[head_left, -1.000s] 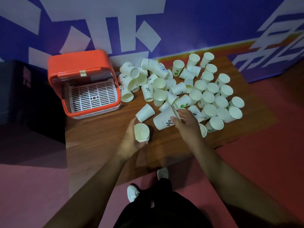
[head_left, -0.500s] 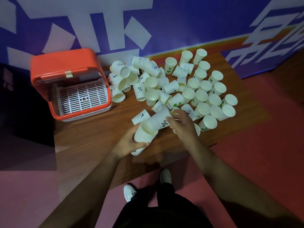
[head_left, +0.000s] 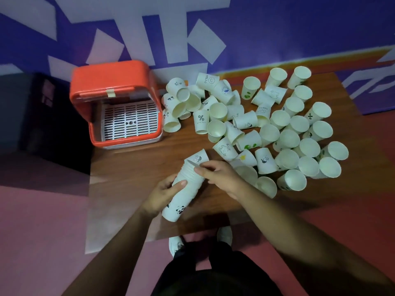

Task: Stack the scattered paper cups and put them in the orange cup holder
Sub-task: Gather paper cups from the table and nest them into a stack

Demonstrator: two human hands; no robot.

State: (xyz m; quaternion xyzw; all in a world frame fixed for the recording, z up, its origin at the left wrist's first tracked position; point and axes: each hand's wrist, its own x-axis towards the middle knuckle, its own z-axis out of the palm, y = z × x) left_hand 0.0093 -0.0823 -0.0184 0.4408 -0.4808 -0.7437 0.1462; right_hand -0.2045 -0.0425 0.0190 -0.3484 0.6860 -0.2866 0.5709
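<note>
Nearest, my left hand (head_left: 163,194) wraps the tilted stack (head_left: 181,201) over the bench (head_left: 128,167); my right hand (head_left: 222,176) pinches its far end. Beyond, right, loose cups (head_left: 286,137) lie scattered; far left sits the holder (head_left: 111,77).

The right hand (head_left: 222,176) no longer holds a separate cup. It now joins the left hand (head_left: 164,194) on one nested stack (head_left: 186,198).

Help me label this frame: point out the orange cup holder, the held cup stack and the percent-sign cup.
orange cup holder (head_left: 111,75): head view, orange top.
held cup stack (head_left: 184,198): head view, outermost cup's side.
percent-sign cup (head_left: 201,121): head view, printed side wall.
</note>
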